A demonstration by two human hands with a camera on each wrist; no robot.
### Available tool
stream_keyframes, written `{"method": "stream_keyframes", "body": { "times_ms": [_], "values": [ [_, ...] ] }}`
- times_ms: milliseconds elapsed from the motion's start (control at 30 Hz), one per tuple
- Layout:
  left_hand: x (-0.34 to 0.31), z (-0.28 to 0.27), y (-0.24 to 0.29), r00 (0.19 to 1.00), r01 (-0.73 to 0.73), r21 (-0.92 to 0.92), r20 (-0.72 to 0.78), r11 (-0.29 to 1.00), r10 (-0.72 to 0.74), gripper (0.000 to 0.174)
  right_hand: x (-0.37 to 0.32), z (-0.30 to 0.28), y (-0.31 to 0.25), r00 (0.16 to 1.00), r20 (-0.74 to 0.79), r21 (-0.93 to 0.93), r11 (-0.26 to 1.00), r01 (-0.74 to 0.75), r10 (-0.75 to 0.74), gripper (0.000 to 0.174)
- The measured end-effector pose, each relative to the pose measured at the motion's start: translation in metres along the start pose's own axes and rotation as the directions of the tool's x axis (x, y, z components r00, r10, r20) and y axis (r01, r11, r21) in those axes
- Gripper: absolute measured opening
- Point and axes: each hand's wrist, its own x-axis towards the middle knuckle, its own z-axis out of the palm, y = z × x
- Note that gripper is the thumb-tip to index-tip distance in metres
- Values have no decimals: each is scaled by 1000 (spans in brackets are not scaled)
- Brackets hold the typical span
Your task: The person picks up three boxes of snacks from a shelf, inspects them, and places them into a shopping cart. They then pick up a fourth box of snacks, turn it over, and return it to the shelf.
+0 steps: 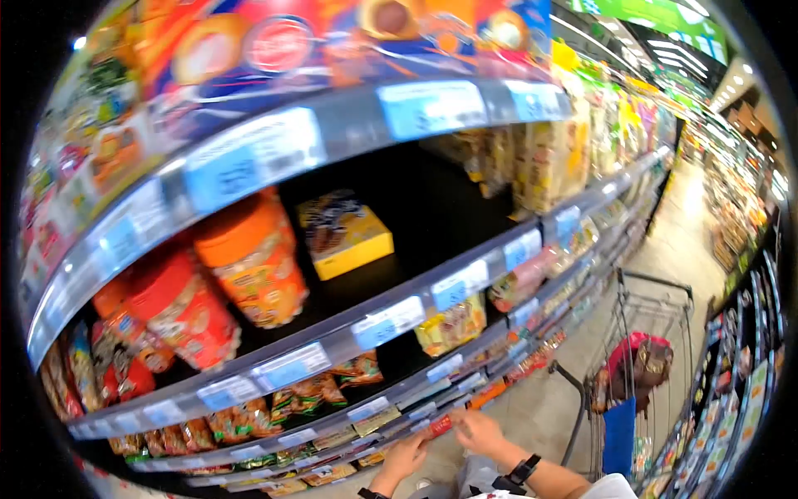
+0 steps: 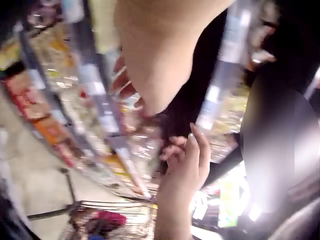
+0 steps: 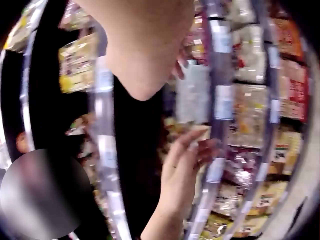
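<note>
Both bare hands show low in the head view, in front of the lower shelves. My left hand [image 1: 405, 459] has loosely bent fingers and nothing visible in it. To its right, my right hand [image 1: 482, 437] wears a black wristband [image 1: 524, 468]; its fingers are relaxed too. A red packet [image 1: 440, 426] on the bottom shelf appears between the hands in this view. The left wrist view shows the right hand [image 2: 182, 175] with fingers loosely spread. In the right wrist view the left hand [image 3: 180, 170] overlaps shelved packets, close below a pale blue pack [image 3: 192, 95].
Orange tub [image 1: 253, 258] and red tub [image 1: 183, 312] stand on the upper shelf beside a yellow box [image 1: 345, 233]. Price labels [image 1: 291, 366] line the shelf edges. A wire shopping cart [image 1: 652, 291] with goods inside stands in the aisle [image 1: 677, 200] at the right.
</note>
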Motion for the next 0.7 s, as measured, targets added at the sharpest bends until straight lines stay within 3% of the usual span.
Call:
{"method": "stream_keyframes", "body": {
  "times_ms": [33, 67, 100, 133, 200, 267, 333, 400, 500, 533, 600, 700],
  "values": [
    [-32, 41, -49, 985, 104, 104, 126, 989, -116, 34, -37, 23, 20, 967, 147, -7, 978, -210, 209, 41],
    [-72, 86, -120, 929, -25, 219, 367, 975, -58, 30, -83, 49, 47, 908, 314, -88, 960, -264, 278, 48],
    [-95, 105, -145, 835, 64, 243, 518, 968, -185, 30, -125, 70, 76, 813, 465, -163, 937, -310, 350, 55],
    [-109, 115, -154, 732, 196, 265, 601, 944, -320, 30, -161, 84, 99, 749, 514, -207, 908, -364, 418, 53],
    [-127, 123, -162, 533, 384, 343, 675, 857, -509, 29, -240, 107, 118, 578, 596, -283, 819, -499, 558, 50],
    [-130, 129, -164, 425, 425, 396, 707, 814, -566, 28, -286, 105, 124, 292, 681, -337, 642, -689, 671, 50],
    [-128, 131, -158, 355, 426, 436, 726, 793, -589, 28, -317, 99, 124, 202, 632, -352, 509, -785, 748, 45],
    [-116, 134, -153, 312, 431, 465, 727, 773, -611, 27, -314, 58, 101, 220, 556, -273, 426, -863, 801, 41],
    [-89, 145, -136, 278, 475, 494, 701, 728, -657, 27, -338, 51, 113, 217, 477, -222, 356, -908, 851, 40],
    [-79, 152, -130, 300, 509, 466, 692, 724, -657, 26, -347, 47, 117, 276, 464, -181, 396, -900, 841, 39],
    [-53, 169, -120, 390, 568, 352, 681, 744, -619, 26, -361, 38, 125, 393, 418, -98, 471, -877, 819, 39],
    [-4, 232, -99, 693, 499, -122, 650, 858, -311, 23, -372, 0, 119, 476, 297, 73, 478, -875, 828, 38]
  ]
}}
